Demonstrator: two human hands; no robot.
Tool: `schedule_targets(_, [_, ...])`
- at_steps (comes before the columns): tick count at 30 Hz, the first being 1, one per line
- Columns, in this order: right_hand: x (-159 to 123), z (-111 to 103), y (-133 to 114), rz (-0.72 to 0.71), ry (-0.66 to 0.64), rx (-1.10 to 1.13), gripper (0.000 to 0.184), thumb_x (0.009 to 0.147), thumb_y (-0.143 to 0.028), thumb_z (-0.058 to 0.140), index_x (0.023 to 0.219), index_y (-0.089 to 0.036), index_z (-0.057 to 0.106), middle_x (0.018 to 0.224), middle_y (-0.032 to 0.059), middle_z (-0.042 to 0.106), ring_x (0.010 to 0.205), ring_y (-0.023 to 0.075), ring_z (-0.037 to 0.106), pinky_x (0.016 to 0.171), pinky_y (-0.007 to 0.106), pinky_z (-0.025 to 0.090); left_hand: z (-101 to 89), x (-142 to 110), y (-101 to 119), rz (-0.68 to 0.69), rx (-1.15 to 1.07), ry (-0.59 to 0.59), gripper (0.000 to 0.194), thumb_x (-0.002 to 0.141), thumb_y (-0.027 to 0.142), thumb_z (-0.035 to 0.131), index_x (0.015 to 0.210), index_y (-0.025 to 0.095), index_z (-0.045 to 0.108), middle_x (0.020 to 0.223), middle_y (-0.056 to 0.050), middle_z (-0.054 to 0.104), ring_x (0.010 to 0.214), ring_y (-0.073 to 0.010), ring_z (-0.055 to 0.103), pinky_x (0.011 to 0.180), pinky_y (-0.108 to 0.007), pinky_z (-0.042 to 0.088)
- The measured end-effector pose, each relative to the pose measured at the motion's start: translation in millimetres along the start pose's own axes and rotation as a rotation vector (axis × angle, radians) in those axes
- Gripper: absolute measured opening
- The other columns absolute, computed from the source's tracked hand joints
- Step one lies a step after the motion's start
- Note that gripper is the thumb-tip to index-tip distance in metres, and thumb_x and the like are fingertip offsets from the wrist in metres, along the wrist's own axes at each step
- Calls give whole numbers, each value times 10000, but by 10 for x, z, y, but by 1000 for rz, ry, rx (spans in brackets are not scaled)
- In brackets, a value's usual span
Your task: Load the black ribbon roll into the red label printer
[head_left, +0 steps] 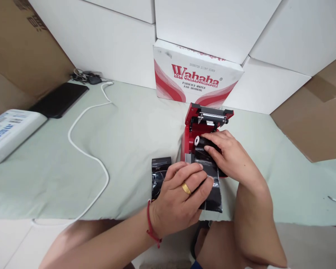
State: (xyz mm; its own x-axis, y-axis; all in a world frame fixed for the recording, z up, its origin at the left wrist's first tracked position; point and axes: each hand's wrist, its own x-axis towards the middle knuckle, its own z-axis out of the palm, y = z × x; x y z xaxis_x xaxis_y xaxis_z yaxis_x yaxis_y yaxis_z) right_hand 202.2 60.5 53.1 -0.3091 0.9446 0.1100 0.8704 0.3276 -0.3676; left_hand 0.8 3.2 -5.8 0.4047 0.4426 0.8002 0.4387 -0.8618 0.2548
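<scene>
1 black film roll (201, 151); in red printer (186, 139)
Likely light, slick; hold by core (196, 141); right hand (230, 152) clasps it, thumb opposite fingers; left hand (180, 196): fingers slightly spread, pinch unclear.

- At three o'clock, the far end of the black roll (202, 150) is covered by the right hand (228, 153).
- The front of the red machine (193, 131) is partly hidden by both hands.
- The black strip's (160, 175) three-o'clock side is covered by the left hand (182, 194).
- At nine o'clock, the white device (16, 131) is cut off by the picture's edge; its label's (7, 125) fine print cannot be read.
- At ten o'clock, the cardboard box (19, 56) is cut off.
</scene>
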Motion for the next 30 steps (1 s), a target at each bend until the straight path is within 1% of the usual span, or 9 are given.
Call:
schedule_targets(12, [49,92,73,-21,31,-17,426,1029,-194,533,1410,-224,722,1380,90,772,1244,335,664,1092,557,519,67,58,78,21,8,74,339,936,70,507,1192,128,721,1025,-83,824,1140,-242,693,1124,-429,450])
schedule_targets(15, [15,59,75,-48,183,102,363,1024,-216,578,1337,-235,760,1390,87,768,1300,304,667,1143,518,519,70,61,80,5,12,38,336,946,59,520,1199,146,724,1054,-70,837,1156,-230,716,1152,-417,435])
schedule_targets(18, [-51,-21,94,40,449,253,234,1050,-304,604,1163,-262,804,1145,59,833,1100,252,758,1050,460,586,77,74,69,-14,-12,17,320,967,62,552,1236,127,711,1112,-77,844,1167,-226,735,1172,-416,418])
schedule_targets(20, [-87,-68,133,110,614,289,253,1070,-383,593,1196,-275,784,1124,58,823,1054,244,770,992,445,613,87,85,63,-18,-41,15,301,980,67,576,1252,104,698,1125,-84,847,1149,-224,750,1176,-417,412])
schedule_targets(21, [-95,-81,162,118,651,282,306,1072,-422,592,1295,-281,747,1218,74,805,1130,257,756,1012,456,610,93,90,61,-19,-55,15,295,984,66,583,1256,98,693,1127,-82,849,1140,-218,757,1181,-415,408])
schedule_targets(24, [-82,-79,256,58,521,242,637,1060,-504,598,1644,-298,450,1668,113,544,1511,300,544,1200,532,506,105,95,58,-15,-79,15,287,998,64,578,1262,108,684,1128,-68,856,1137,-195,770,1205,-394,393])
schedule_targets(26, [-66,-72,300,9,391,212,746,1058,-529,590,1712,-294,319,1784,108,368,1615,303,414,1277,559,424,106,93,56,-6,-89,13,284,1009,77,561,1259,122,687,1142,-66,856,1151,-190,773,1221,-389,386])
schedule_targets(27, [-65,-79,310,-8,369,197,732,1061,-530,581,1707,-290,335,1784,107,368,1619,302,409,1287,560,413,105,92,55,2,-94,15,280,1009,85,557,1253,125,690,1148,-68,856,1160,-193,773,1225,-393,384])
schedule_targets(30, [-124,-167,287,-39,419,178,557,1073,-480,582,1593,-285,535,1647,100,568,1538,288,525,1269,531,445,106,90,55,26,-115,38,267,994,95,572,1230,118,695,1135,-72,858,1174,-200,769,1215,-402,394])
